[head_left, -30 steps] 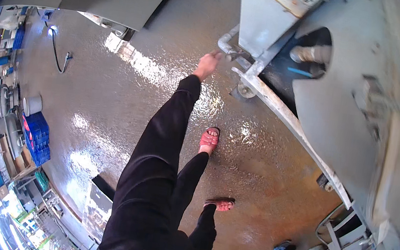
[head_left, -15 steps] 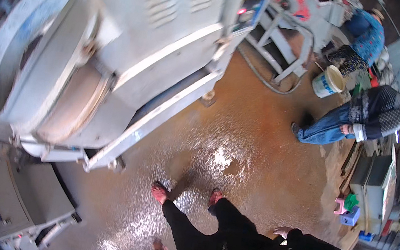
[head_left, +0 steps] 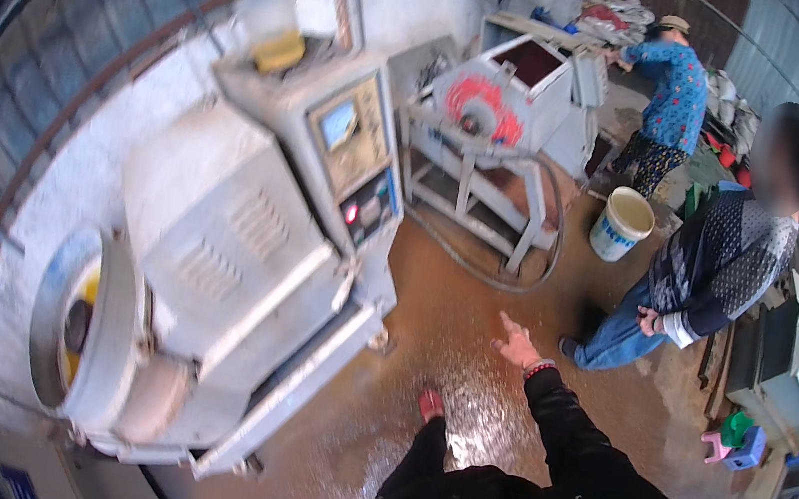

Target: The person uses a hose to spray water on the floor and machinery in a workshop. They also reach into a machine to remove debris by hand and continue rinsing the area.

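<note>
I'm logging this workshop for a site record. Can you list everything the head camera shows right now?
large grey-white metal machine with a round drum end: one, left half of view
control panel with small screen and red button: one, beige, on the machine's upper part
yellow object: one, on top of the machine
smaller white machine with a red wheel: one, at the back
grey hose: one, on the floor below the smaller machine
white plastic bucket: one, floor, right of centre
person in dark patterned sweater and jeans: one, right
person in blue patterned top: one, back right
wet brown floor: centre
red sandal: one visible, on own foot
right hand: empty, finger pointing, black sleeve
left hand: not in view
</note>
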A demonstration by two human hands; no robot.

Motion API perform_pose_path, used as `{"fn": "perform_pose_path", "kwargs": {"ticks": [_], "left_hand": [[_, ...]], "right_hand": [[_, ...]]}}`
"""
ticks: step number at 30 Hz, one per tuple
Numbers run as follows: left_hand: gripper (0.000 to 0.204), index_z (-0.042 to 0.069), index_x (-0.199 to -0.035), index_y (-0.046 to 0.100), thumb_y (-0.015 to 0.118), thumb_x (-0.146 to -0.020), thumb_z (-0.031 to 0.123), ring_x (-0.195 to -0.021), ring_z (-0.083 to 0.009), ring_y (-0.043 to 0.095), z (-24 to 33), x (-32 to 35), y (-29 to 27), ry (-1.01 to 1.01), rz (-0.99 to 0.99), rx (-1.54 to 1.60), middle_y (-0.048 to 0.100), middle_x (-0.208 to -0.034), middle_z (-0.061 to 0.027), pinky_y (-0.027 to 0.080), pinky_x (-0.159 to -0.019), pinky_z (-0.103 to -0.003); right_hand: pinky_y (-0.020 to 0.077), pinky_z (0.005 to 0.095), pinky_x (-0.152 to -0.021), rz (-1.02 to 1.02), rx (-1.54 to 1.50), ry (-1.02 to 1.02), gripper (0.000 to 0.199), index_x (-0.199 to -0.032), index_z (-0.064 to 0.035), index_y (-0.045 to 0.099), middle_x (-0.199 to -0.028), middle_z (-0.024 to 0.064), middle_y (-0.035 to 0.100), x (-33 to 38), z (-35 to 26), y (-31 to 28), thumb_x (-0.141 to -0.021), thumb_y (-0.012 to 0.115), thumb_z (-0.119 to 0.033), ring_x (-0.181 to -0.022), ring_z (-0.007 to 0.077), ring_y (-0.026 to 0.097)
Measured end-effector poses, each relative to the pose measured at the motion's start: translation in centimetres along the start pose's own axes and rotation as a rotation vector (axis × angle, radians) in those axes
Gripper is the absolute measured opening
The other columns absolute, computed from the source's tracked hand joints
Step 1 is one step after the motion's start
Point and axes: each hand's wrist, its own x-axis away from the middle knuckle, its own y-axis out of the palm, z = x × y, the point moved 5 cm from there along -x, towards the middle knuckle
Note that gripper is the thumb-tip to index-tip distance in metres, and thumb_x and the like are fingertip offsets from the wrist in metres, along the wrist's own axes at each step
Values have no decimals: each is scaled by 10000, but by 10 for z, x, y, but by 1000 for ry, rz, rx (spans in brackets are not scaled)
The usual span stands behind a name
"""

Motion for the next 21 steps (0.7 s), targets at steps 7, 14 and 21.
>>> {"fn": "perform_pose_path", "kwargs": {"ticks": [7,14,21], "left_hand": [[291,92,-1175,561,486,-923,215,-691,-216,589,183,-7,187,591,-355,-878,602,-845,-90,506,-564,-376],[292,85,-1206,549,518,-943,208,-736,-168,627,384,57,274,647,-241,-127,636,-924,-78,527,-586,-308],[285,57,-1146,564,566,-924,237,-541,-171,567,264,137,264,346,266,-304,600,-696,-62,472,-463,-325]], "right_hand": [[177,596,-1093,-335,518,333,746,-1377,-162,452,-1524,168,185,-131,60,-113,-804,505,-637,-1405,405,103],[197,457,-1126,163,-25,-182,920,-1489,-169,167,-1469,252,269,-291,77,-267,-738,693,-246,-1386,382,212],[371,440,-1038,56,-149,268,719,-1373,40,322,-1308,282,471,-595,150,-295,-758,627,-175,-1241,374,455]]}}
